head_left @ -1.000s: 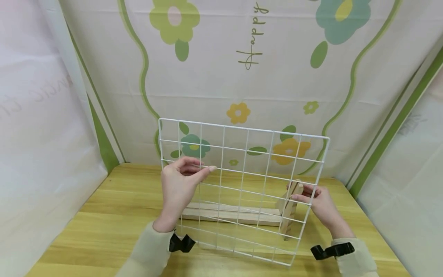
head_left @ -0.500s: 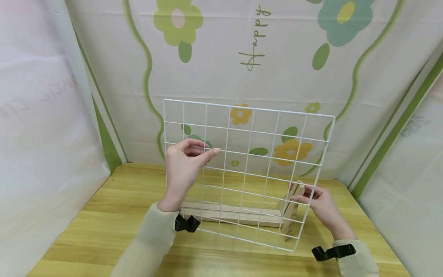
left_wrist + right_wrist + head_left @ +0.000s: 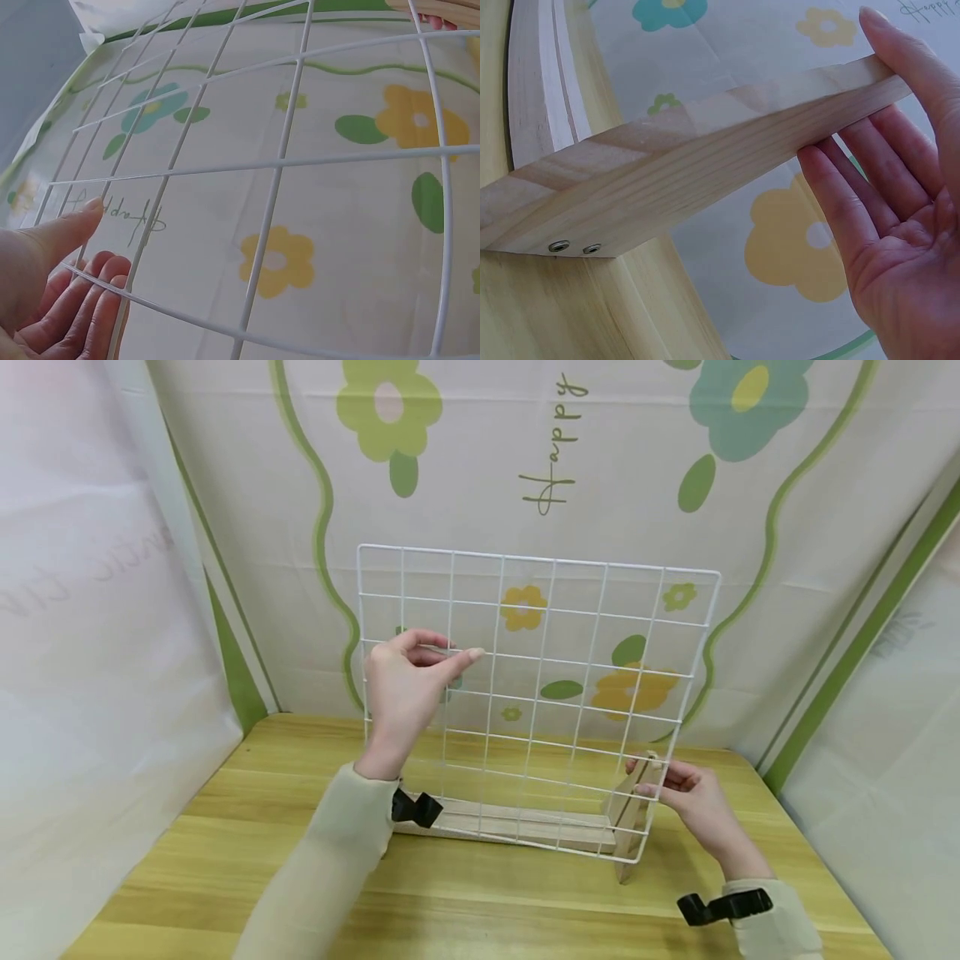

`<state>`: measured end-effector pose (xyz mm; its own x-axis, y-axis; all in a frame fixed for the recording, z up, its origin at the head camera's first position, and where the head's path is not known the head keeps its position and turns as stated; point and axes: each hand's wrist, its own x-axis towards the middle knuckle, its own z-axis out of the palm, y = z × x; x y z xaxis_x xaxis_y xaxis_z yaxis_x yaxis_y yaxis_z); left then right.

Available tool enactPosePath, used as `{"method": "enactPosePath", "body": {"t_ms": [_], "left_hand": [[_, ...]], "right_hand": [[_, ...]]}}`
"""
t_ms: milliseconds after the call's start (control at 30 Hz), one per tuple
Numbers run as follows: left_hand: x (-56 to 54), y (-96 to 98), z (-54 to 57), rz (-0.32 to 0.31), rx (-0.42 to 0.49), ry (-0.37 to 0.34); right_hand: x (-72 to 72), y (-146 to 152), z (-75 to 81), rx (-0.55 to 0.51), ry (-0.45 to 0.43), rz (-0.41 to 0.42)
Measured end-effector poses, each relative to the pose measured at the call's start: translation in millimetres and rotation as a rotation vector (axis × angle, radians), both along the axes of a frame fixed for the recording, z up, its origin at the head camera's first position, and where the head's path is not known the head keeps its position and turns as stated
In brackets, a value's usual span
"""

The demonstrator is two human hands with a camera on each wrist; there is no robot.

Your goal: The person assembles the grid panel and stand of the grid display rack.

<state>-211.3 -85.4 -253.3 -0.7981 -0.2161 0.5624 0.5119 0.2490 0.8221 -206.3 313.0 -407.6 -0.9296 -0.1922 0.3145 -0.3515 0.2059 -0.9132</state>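
Head view: the white wire grid (image 3: 542, 658) is held upright, its lower edge crossing in front of the wooden base plank (image 3: 501, 827). Left hand (image 3: 408, 693) clamps the grid's wires between thumb and fingers. Right hand (image 3: 697, 802) pinches the upper end of the upright board (image 3: 705, 169); grid-to-board contact cannot be determined. Wooden table (image 3: 225, 860) below; floral backdrop (image 3: 450, 518) behind.

The left hand (image 3: 408, 693), toward eight o'clock, holds a white wire grid (image 3: 542, 658) at the centre, its lower edge overlapping a wooden rail (image 3: 537, 829) toward six. At four, the right hand (image 3: 697, 797) grips a wooden end piece (image 3: 633, 814) on the desk (image 3: 225, 860). A flowered backdrop (image 3: 480, 468) rises toward twelve.
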Motion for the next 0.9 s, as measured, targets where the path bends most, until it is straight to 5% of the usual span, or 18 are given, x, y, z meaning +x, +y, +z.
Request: {"method": "enactPosePath", "body": {"t_ms": [467,767,900], "left_hand": [[-11.9,5.6,17.5,-0.026,0.040,-0.010],[-14.7,10.2,36.1,-0.025,0.069,-0.002],[-14.9,11.3,42.5,-0.022,0.063,0.002]], "right_hand": [[-0.3,0.5,-0.2,-0.035,-0.011,0.015],[3.6,1.1,0.6,0.074,-0.014,-0.122],[3.9,-0.3,0.9,0.042,0.011,-0.115]]}}
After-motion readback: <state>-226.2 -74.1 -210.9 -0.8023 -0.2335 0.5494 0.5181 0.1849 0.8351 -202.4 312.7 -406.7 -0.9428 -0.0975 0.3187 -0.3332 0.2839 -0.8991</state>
